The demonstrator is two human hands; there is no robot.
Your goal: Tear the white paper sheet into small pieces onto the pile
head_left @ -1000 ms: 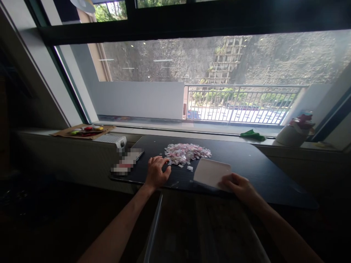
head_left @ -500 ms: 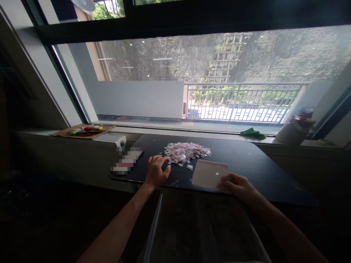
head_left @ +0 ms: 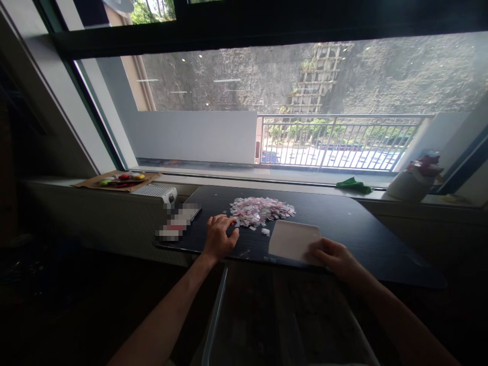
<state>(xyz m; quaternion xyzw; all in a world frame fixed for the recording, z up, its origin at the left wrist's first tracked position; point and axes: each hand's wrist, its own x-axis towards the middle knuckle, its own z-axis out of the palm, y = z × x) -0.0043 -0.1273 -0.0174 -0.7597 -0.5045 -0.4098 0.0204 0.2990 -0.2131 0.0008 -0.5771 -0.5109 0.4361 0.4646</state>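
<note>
On the dark table lies a heap of small white and pinkish paper-like pieces. My left hand hovers or rests at the heap's near left edge, fingers bent and thumb apart, with nothing visible in it. One loose piece sits in front of the heap. My right hand grips the near right corner of a flat, pale rectangular sheet, between thumb and fingers. Whether that sheet is stiff, or a shallow tray, I cannot tell.
A blurred-out flat item occupies the table's left end. Beyond the table runs a windowsill with brown paper holding colourful items, a green cloth and a white rounded object. Below the table's front edge is a dark container-like shape.
The view has shifted slightly. Both hands, the pale sheet and the heap look the same relative to each other.
</note>
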